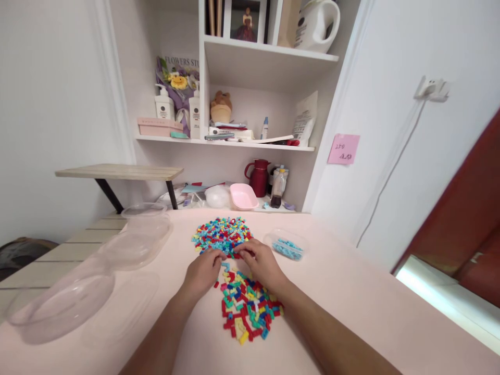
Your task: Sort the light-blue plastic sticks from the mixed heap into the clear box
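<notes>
The left hand (203,271) and right hand (261,263) are laid on the pink table (351,302), fingertips curled down into the near edge of the far pile (222,235) of small coloured bricks; whether anything is pinched cannot be told. A second pile (248,307) is spread between the wrists. Blue pieces are held in one small clear dish (288,245) at the right. Three clear tubs (136,242) are set at the left.

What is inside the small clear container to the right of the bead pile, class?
The small clear container holds only light blue pieces, heaped toward its right side. Whether other colours lie beneath them cannot be seen.
</notes>
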Tool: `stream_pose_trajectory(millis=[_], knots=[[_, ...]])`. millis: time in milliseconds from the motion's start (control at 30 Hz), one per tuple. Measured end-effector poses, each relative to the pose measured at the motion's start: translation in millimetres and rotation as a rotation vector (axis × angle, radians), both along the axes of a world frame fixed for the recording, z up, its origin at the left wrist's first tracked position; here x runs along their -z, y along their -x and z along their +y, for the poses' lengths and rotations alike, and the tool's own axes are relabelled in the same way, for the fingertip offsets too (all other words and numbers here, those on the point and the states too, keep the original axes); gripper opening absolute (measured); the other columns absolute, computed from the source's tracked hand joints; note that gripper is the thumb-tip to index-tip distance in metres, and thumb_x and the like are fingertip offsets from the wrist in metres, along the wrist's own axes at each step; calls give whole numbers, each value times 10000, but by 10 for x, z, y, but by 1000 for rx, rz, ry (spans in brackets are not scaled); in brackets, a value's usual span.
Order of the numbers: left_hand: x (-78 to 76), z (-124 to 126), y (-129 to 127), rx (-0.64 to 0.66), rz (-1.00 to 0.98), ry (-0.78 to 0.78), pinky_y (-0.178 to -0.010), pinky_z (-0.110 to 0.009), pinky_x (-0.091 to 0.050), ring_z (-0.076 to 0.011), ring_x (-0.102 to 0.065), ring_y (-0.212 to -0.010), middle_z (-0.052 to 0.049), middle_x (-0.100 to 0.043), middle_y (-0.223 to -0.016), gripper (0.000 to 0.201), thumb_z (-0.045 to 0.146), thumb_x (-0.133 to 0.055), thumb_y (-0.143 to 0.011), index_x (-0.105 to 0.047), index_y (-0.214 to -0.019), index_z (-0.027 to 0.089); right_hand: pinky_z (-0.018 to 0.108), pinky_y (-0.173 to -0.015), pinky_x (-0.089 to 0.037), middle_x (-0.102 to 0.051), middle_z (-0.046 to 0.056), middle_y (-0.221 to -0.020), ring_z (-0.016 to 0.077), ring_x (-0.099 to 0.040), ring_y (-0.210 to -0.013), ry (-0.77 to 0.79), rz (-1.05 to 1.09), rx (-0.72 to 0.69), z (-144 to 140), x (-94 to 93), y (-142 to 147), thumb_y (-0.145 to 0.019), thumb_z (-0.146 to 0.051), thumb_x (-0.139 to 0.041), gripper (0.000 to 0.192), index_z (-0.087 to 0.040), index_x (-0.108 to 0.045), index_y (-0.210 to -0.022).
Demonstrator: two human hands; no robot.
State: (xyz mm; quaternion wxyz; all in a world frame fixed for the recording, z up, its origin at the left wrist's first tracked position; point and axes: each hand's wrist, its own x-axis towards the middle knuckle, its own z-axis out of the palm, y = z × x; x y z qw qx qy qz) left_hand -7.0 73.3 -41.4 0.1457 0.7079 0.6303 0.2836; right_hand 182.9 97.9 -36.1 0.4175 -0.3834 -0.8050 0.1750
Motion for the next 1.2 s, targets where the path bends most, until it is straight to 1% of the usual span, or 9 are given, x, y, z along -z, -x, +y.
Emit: stream_pose_trajectory(millis=[200,300,433,600,667,800,967,1067,1200], knots=[[27,41,25,-26,-89,59,-645,-218,-415,-113,-622,-712,21,-708,-855,354,171,-343,-857,-654,-1015,235,273,-751,-456,-708,6,-900,172,-622,-816,88,-235,15,2,67,14,-773,-145,-577,269,-261,-722,-968],[21,24,14,-6,-107,69,-615,-207,-404,-95,-601,-651,33,-702,-843,347,178,-344,-861,-646,-1021,242,270,-724,-453,-710,-1,-906,172,-624,-795,112,-246,22,-15,58,18,-788,-167,-580,288,-266,-697,-1031],[-22,-37,-22,3,-98,76,-594,-194,-379,-85,-595,-650,35,-692,-857,332,189,-356,-868,-648,-1010,256,271,-775,-462,-716,-4,-961,171,-636,-870,117,-195,-57,-35,34,15,-833,-150,-514,298,-266,-688,-1046],[-45,-66,-42,-3,-98,88,-599,-199,-372,-88,-591,-633,27,-689,-870,319,193,-359,-864,-647,-987,252,298,-860,-454,-705,15,-1016,184,-616,-969,50,-189,-110,-42,37,41,-860,-149,-493,349,-279,-671,-1130],[-42,-71,-40,3,-116,89,-602,-204,-380,-92,-593,-631,21,-690,-866,335,185,-344,-862,-647,-991,245,292,-836,-460,-710,15,-955,178,-625,-920,58,-178,-133,-37,48,43,-875,-149,-465,359,-276,-669,-1142],[-56,-134,-63,51,-179,96,-630,-214,-420,-112,-623,-687,0,-716,-903,388,181,-329,-859,-626,-1102,232,254,-694,-471,-700,-8,-786,147,-627,-699,165,-139,-149,-24,65,26,-912,-169,-404,362,-259,-660,-1151],[-81,-222,-126,145,-243,67,-711,-222,-456,-128,-644,-783,-11,-731,-962,437,170,-340,-866,-557,-1242,224,271,-824,-451,-694,15,-1003,178,-625,-918,21,-269,-60,-13,78,31,-860,-171,-524,296,-303,-711,-1048],[-52,-183,-124,112,-223,25,-715,-209,-445,-112,-630,-754,-5,-718,-917,425,108,-361,-842,-592,-1180,221,265,-812,-448,-666,31,-985,179,-616,-913,-18,-321,-35,-9,90,34,-857,-151,-526,333,-315,-703,-1086],[5,-80,-80,11,-220,15,-642,-204,-428,-100,-607,-662,-4,-702,-837,367,86,-369,-827,-660,-1014,206,249,-798,-440,-658,21,-960,165,-609,-889,-36,-356,-73,-18,76,19,-843,-121,-534,393,-329,-672,-1145]])
